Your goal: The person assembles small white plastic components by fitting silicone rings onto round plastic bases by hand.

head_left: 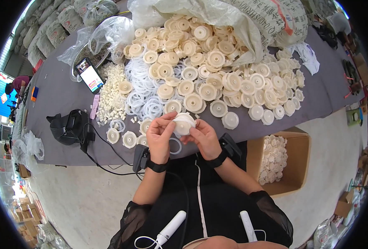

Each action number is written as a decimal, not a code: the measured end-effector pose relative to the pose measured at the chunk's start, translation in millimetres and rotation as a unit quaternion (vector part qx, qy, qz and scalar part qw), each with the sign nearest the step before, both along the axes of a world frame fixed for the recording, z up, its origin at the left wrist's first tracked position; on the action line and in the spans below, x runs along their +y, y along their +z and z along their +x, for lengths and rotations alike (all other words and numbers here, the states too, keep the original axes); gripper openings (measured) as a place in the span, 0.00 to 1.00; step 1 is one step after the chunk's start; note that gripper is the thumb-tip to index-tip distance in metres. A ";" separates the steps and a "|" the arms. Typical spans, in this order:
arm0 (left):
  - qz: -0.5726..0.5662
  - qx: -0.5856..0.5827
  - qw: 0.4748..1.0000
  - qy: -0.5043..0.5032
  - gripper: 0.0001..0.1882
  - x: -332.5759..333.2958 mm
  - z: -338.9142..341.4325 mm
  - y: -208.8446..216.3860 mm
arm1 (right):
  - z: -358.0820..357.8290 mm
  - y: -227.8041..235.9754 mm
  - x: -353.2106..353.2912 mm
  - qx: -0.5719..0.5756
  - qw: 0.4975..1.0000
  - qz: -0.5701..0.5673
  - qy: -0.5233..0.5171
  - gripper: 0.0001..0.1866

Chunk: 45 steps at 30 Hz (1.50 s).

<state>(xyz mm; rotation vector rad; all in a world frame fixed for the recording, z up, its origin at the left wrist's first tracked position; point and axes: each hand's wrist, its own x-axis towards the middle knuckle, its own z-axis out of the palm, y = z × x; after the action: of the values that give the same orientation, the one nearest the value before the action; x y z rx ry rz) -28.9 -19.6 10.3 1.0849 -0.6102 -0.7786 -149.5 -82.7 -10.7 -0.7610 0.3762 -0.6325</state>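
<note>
Between both hands, just above the near table edge, is a round cream plastic cap (pixel 184 124) with a white ring around it. My left hand (pixel 161 132) pinches its left side with thumb and fingers. On its right edge the thumb and fingers of my right hand (pixel 203 137) close. A loose translucent ring (pixel 175 146) lies by my left wrist. Beyond the hands are a heap of clear rings (pixel 141 85) and a large spread of cream caps (pixel 207 91). Several caps, one of them a near cap (pixel 129 139), sit left of my left hand.
Small white pieces (pixel 111 89) are piled beside a phone (pixel 89 75). A black cap-shaped bag (pixel 69 128) with a cable lies at the left. A big woven sack (pixel 271 20) stands behind the pile. At the right below the table is a cardboard box (pixel 298 159) of finished-looking parts.
</note>
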 end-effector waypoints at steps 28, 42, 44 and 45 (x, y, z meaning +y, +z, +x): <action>-0.111 0.225 0.960 -0.126 0.27 0.6 -22.6 9.6 | -16.0 3.0 -4.6 -0.140 0.977 0.160 -0.014 0.10; 0.190 -0.303 0.919 0.166 0.09 71.1 83.1 17.2 | -58.2 -17.0 -26.2 0.225 0.967 -0.116 -0.039 0.17; 0.270 -0.445 0.849 0.090 0.12 77.8 71.3 20.7 | -55.7 -14.5 -23.9 0.312 0.912 -0.240 -0.118 0.19; 0.273 -0.444 0.848 0.091 0.12 78.8 65.3 15.3 | -54.7 -11.0 -24.5 0.350 0.872 -0.316 -0.127 0.21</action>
<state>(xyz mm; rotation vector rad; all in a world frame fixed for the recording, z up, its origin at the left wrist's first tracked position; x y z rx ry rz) 36.4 59.2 25.7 2.0363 -1.0711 -0.2270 -204.1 -107.3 -21.7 -1.6002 0.9755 -0.7207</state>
